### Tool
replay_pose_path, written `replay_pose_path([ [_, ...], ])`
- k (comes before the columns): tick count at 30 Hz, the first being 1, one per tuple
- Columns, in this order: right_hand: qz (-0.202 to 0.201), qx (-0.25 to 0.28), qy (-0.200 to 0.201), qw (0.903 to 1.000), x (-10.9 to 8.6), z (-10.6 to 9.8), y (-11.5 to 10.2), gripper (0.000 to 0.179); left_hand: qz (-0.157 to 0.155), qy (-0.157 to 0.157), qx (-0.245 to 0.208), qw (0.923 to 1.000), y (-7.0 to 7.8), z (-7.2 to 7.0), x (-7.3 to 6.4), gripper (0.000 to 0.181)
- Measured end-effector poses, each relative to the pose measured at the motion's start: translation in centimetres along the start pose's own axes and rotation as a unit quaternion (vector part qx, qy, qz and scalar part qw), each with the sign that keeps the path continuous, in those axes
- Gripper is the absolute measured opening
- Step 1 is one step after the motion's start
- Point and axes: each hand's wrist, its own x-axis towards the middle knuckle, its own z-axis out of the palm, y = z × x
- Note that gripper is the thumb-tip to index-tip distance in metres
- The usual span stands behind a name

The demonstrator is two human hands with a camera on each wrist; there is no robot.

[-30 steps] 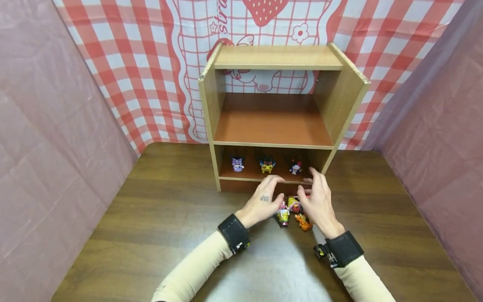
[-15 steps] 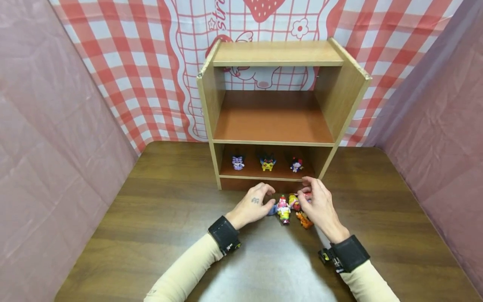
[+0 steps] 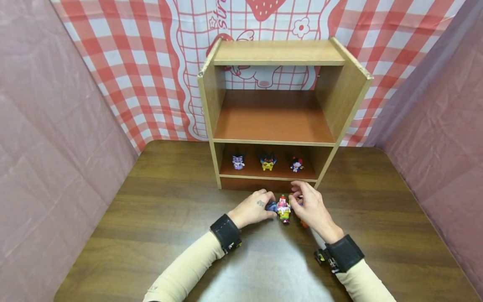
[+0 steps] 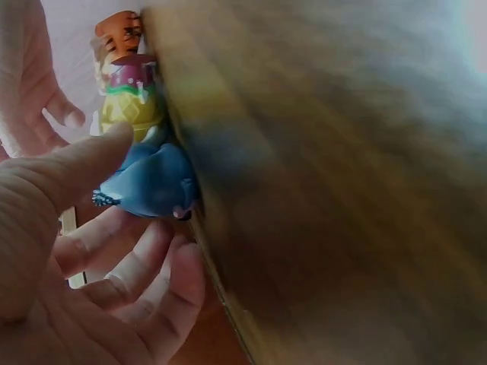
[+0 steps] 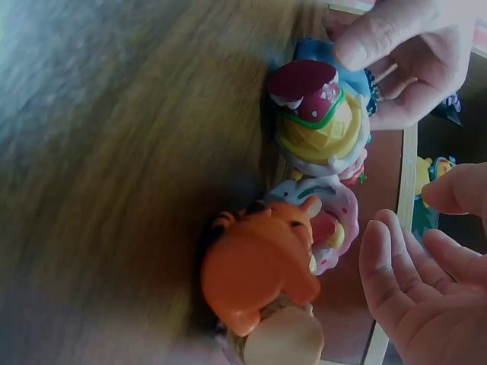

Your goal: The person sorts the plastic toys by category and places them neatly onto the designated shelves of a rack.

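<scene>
Several small toy figurines lie in a close cluster on the table before the shelf. My left hand (image 3: 253,208) has its thumb and curled fingers around a blue figurine (image 4: 156,180). Beside that lies a figurine with a yellow waffle-patterned body and pink top (image 3: 284,209). My right hand (image 3: 312,209) hovers over the cluster's right side, fingers loosely bent, holding nothing. Beneath it are an orange striped figurine (image 5: 255,266), a figurine with a pink scalloped edge (image 5: 346,217) and a tan piece (image 5: 281,338), partly hidden in the head view.
A wooden shelf unit (image 3: 273,142) stands behind the cluster. On its lower shelf sit a purple figurine (image 3: 238,162), a yellow one with dark ears (image 3: 268,162) and a red-and-black one (image 3: 296,164). Checked cloth hangs behind; pink cloths flank the table (image 3: 158,218).
My left hand drew back leftward from the cluster, then came in around the blue figurine. My right hand shifted slightly left and nearer, covering more of the right-side figurines.
</scene>
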Motion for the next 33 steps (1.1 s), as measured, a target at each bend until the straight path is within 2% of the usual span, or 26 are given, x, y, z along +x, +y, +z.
replay_pose_path([
  [9,0.003,-0.011,-0.031,0.9994,0.2,0.4,-0.2,0.035,0.011,0.006,0.01,0.9999,0.0,0.0,0.5,0.03],
  [15,-0.029,-0.024,-0.044,0.9983,0.2,0.9,-0.1,0.035,0.029,-0.004,0.022,0.9993,-0.2,-0.2,0.4,0.03],
  [20,-0.05,-0.034,-0.068,0.9958,0.2,1.4,-0.4,0.025,0.031,-0.023,0.027,0.9989,-0.5,-0.5,0.3,0.028],
  [27,-0.062,-0.044,-0.081,0.9938,0.5,1.8,-0.7,0.016,0.054,-0.03,0.018,0.998,-0.7,-0.9,0.4,0.029],
  [33,-0.084,-0.054,-0.082,0.9917,0.7,2.1,-1.1,0.019,0.036,-0.034,-0.022,0.9985,-1.2,-1.0,0.2,0.044],
])
